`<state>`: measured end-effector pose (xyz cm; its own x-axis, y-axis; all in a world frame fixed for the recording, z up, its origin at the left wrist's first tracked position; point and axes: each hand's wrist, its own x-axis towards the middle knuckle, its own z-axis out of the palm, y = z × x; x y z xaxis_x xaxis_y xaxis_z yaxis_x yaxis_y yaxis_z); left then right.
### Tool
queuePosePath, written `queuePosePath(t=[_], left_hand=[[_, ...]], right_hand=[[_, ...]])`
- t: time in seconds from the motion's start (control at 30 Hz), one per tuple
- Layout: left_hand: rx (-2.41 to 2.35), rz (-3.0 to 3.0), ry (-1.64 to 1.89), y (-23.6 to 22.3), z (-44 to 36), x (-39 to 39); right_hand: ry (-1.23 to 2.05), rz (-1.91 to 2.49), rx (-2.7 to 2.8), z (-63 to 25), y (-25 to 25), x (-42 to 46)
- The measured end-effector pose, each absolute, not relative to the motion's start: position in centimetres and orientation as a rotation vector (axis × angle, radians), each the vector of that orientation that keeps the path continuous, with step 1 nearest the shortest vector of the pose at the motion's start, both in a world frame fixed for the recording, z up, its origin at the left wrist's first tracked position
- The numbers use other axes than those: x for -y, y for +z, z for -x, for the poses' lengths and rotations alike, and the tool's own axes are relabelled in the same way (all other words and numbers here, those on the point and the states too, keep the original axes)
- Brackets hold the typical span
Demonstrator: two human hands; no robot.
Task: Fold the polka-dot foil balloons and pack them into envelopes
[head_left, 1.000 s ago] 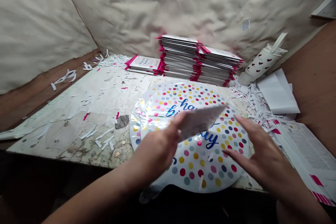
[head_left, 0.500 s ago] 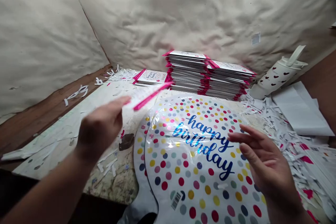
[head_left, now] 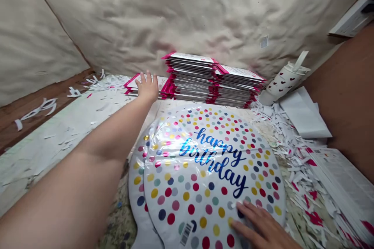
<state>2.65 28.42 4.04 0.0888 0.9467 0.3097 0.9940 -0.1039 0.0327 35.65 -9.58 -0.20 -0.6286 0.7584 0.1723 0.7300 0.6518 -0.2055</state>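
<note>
The right hand (head_left: 261, 227) is resting on a foil "happy birthday" balloon (head_left: 204, 163), its fingers slightly apart. The left hand (head_left: 147, 87) is lying with spread fingers on a pink-edged card packet (head_left: 133, 83). Beyond those fingertips, stacked packets (head_left: 213, 79) are sitting against a beige cloth wall (head_left: 175, 15) (creased all over), and paper scraps (head_left: 292, 163) are littering the stained table (head_left: 52, 140).

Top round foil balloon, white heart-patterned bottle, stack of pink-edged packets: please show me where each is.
Top round foil balloon (head_left: 204, 186): head view, on its polka-dot face.
White heart-patterned bottle (head_left: 283, 81): head view, on its body.
Stack of pink-edged packets (head_left: 189, 79): head view, on its side.
</note>
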Motion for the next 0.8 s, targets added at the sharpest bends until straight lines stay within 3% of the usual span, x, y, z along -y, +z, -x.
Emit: queuePosePath(t=[0.1, 0.23, 0.33, 0.63, 0.8], left_hand=[[1.799, 2.377, -0.439, 5.2, -6.0, -20.6], [1.095, 3.565, -0.054, 5.3, -9.0, -4.5], [0.698, 3.753, 0.095, 4.0, -9.5, 3.8], [0.915, 3.595, -0.027, 1.4, -10.2, 5.8], [1.736, 3.773, 0.291, 2.0, -10.9, 3.5]], right_hand=[[0.059, 1.089, 2.611, -35.2, -1.0, 10.6], [0.401, 1.161, 2.449, -35.2, -0.3, 10.8], [0.574, 1.239, 2.370, -35.0, 0.5, 10.6], [0.839, 1.331, 2.208, -34.8, 0.4, 11.3], [1.196, 1.435, 2.173, -35.7, 2.2, 10.6]])
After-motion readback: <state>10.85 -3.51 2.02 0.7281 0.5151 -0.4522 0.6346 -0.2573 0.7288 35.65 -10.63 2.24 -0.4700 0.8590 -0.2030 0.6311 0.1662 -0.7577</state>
